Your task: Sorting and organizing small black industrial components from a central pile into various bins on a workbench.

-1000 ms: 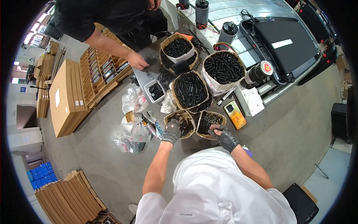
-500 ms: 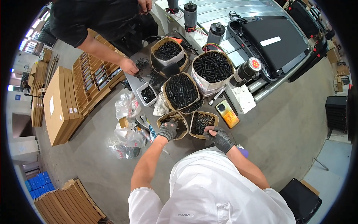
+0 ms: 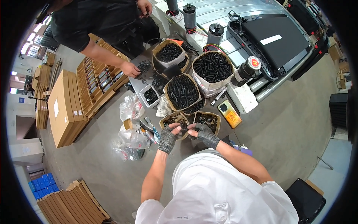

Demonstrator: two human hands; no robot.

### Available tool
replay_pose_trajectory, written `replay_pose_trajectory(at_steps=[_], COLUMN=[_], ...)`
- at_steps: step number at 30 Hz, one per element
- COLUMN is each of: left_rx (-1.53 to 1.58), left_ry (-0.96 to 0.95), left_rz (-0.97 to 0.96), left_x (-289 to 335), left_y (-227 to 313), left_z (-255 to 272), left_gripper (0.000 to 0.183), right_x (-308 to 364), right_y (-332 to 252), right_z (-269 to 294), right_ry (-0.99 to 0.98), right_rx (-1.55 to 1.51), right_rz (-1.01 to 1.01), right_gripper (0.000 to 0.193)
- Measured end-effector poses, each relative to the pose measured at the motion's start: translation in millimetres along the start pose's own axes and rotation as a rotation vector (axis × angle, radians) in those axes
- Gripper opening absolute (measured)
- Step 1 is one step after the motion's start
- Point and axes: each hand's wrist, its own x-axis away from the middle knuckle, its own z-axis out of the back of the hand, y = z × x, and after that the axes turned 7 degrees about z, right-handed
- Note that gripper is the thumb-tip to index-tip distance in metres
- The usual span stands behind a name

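Observation:
My left hand (image 3: pixel 169 138), in a dark glove with bare fingertips, is raised at the near edge of a cardboard box (image 3: pixel 162 121) of dark bolts. Its thumb and fingers are pinched together; what they hold is too small to make out. Facing it, my right hand (image 3: pixel 205 135), gloved alike, also pinches over the near side of a second box (image 3: pixel 219 128) full of small black rings or washers. The fingertips of both hands are close to each other. Just beyond stands a bigger box of black bolts (image 3: pixel 182 90).
A co-worker's hand (image 3: pixel 130 69) rests at loose washers on the table's left. More bolt boxes (image 3: pixel 212 67), a white tray (image 3: pixel 150 96) of small parts, a phone (image 3: pixel 229 114) and a black-and-silver cylinder (image 3: pixel 244 71) surround the work. Plastic bags (image 3: pixel 134 138) hang at left.
My left hand has come up out of the bolt box. My right hand has moved left from the washer box, so the two now meet. The co-worker's hand stays by the washers.

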Motion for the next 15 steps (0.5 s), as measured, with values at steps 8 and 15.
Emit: replay_pose_trajectory(at_steps=[8,15], left_rx=[0.217,0.483], left_ry=[-0.083,-0.097], left_rz=[-0.051,-0.121], left_x=[12,16], left_y=[-6,-19], left_z=[-22,-51], left_gripper=[0.019,0.017], right_x=[9,23], right_y=[-3,-18], right_z=[5,2], right_ry=[0.004,0.125], right_rx=[-0.166,-0.515], right_rz=[0.014,-0.101], right_gripper=[0.026,0.032])
